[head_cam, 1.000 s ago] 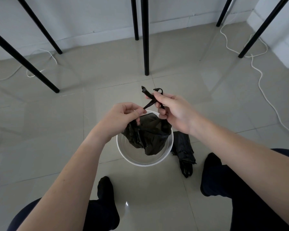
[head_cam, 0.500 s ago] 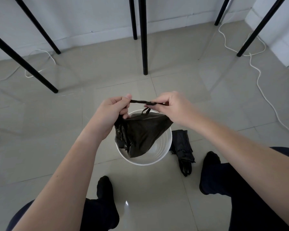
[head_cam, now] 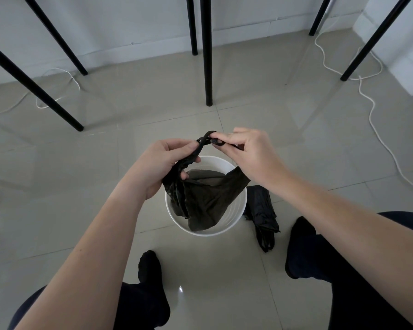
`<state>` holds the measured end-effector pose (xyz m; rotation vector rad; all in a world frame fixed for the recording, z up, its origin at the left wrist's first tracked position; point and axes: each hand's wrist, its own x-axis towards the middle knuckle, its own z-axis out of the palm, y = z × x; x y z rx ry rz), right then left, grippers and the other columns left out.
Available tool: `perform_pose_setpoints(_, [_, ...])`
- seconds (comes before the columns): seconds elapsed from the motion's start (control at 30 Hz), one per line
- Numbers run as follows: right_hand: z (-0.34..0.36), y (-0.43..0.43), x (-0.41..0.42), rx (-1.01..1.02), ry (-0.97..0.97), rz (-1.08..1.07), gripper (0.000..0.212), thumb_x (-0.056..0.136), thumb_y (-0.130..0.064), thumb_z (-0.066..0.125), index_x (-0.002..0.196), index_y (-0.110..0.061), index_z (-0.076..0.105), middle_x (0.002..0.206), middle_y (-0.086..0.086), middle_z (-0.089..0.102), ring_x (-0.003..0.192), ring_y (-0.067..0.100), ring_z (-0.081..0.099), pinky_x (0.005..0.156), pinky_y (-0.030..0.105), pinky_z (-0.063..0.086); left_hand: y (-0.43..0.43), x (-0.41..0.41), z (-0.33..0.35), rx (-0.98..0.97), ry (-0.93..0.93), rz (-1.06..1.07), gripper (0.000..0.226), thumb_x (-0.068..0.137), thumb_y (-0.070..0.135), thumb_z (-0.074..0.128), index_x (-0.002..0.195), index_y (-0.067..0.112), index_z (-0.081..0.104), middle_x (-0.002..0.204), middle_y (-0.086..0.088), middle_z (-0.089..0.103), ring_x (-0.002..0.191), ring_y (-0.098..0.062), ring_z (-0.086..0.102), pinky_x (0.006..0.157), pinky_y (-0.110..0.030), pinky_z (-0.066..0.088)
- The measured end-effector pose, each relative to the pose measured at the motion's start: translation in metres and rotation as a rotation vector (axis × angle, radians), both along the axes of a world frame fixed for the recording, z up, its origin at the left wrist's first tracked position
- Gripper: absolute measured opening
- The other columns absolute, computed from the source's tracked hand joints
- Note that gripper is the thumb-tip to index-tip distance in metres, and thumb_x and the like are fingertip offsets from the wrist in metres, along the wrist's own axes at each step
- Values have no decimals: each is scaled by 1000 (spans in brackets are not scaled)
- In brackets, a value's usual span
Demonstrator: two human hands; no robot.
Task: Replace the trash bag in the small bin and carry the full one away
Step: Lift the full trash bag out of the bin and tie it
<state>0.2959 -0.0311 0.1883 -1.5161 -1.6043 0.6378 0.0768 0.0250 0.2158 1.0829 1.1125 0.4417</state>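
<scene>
Black film is thin: we hold the full bag over the white bin, left hand and right hand pinched on its handles; spare bag at four o'clock. Tugging the knot, seemingly half-tied, could tear it

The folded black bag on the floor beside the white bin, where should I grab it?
Probably the broad upper end of the folded black bag, pinched from above on the side away from the white bin. It lies flat and loose, tapering towards the person's feet.
</scene>
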Motion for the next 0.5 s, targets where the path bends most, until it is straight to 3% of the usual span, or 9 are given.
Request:
perform_pose_setpoints(0.07, [2, -1, -1, -10, 35, 5, 25, 98, -23, 71, 122, -24, 76, 66, -7, 43, 59, 7, 40, 55, 27, 32, 0, 1, 0, 32, -7, 25, 27, 94, 35, 76, 112, 15, 81, 84, -4, 73, 48, -17, 47, 56, -25, 49])
perform_pose_setpoints(0.2, [5, -2, -3, -50, 96, -9, 25, 98, -26, 71, 122, -28, 76, 69, -2, 46, 58, 18, 46, 58, 48, 42, -2, 3, 1, 88, -21, 83, 23, 89, 34, 81, 103, 15, 84, 80, -4, 72, 55, -15, 50, 52, -24, 49])
perform_pose_setpoints(0.37, [8, -3, -2, -128, 133, 9, 24, 98, -31, 70, 122, -33, 76, 71, -3, 48, 63, 31, 53, 62, 51, 49, -1, 3, -2, 109, 5, 124, 22, 93, 30, 79, 102, 10, 81, 83, -6, 74, 47, -16, 49, 52, -26, 50])
perform_pose_setpoints(0.43, [8, -1, -3, -212, 268, 27, 21, 98, -34, 70, 117, -35, 79, 74, -1, 58, 67, 30, 59, 71, 54, 57, 1, 2, -3, 105, 20, 154, 21, 97, 27, 74, 104, 7, 78, 88, -8, 73, 51, -17, 55, 53, -27, 52])
perform_pose_setpoints(0.5, [10, 1, -3, -308, 450, 22, 18, 99, -34, 69, 111, -30, 81, 81, 7, 71, 80, 22, 65, 88, 53, 57, 4, 1, -4, 113, 80, 182, 16, 102, 25, 69, 102, 11, 76, 91, -4, 75, 67, -18, 65, 59, -29, 55])
